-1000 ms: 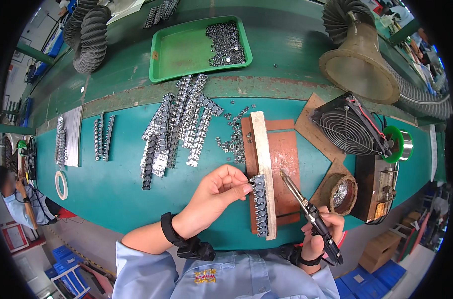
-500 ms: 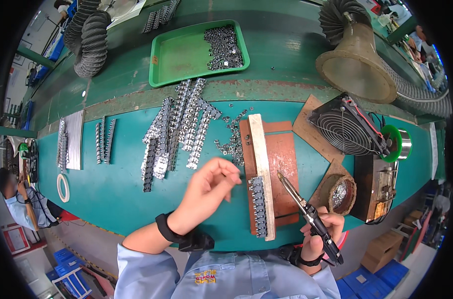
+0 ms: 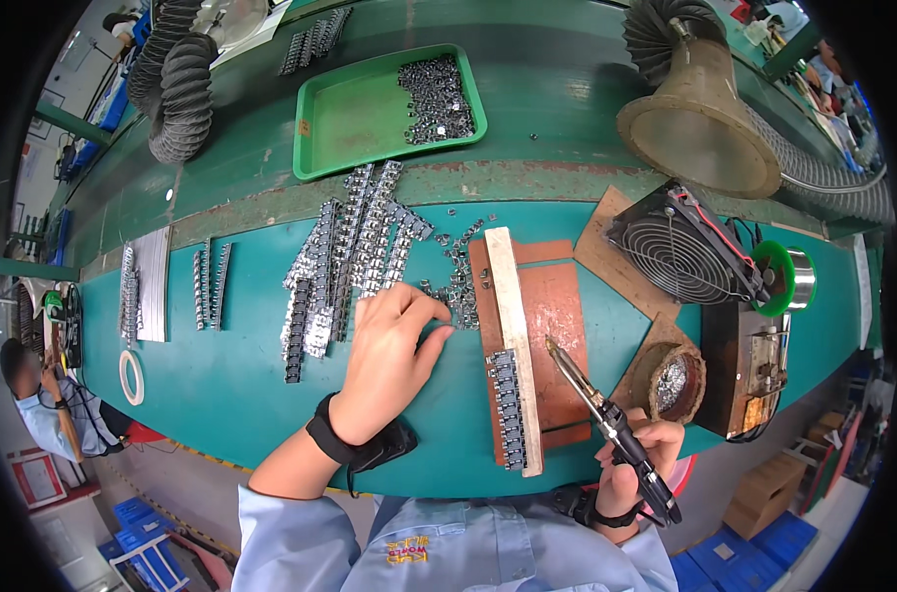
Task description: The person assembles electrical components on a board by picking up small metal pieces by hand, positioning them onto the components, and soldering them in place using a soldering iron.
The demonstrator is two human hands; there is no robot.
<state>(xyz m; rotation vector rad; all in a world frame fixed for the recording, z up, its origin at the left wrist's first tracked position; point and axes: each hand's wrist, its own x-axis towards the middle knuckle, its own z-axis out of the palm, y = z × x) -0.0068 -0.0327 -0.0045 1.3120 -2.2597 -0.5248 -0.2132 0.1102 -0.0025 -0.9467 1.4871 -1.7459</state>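
In my right hand (image 3: 641,462) is a black-handled soldering iron (image 3: 606,414), its metal tip pointing up and left over a copper-brown board (image 3: 557,316). A pale bar (image 3: 516,345) lies lengthwise on that board. Along the bar's left side sits a strip of small dark circuit boards (image 3: 507,409). My left hand (image 3: 394,340) is open, back upward, thumb and index finger apart; its other fingers are partly hidden. It reaches beside loose small metal parts (image 3: 461,286) and covers the lower end of a pile of circuit-board strips (image 3: 340,247).
A green tray (image 3: 315,163) with metal parts stands beyond the mat. To the right are a fan (image 3: 680,242), a solder wire spool (image 3: 789,279), a round container (image 3: 671,380) and a metal box (image 3: 745,375). A tape ring (image 3: 131,378) lies left. An extraction hood (image 3: 705,138) hangs at far right.
My left hand has moved left and slightly away from me, from beside the bar to the strip pile, and its thumb and index finger have spread. My right hand stays nearly still with the soldering iron.
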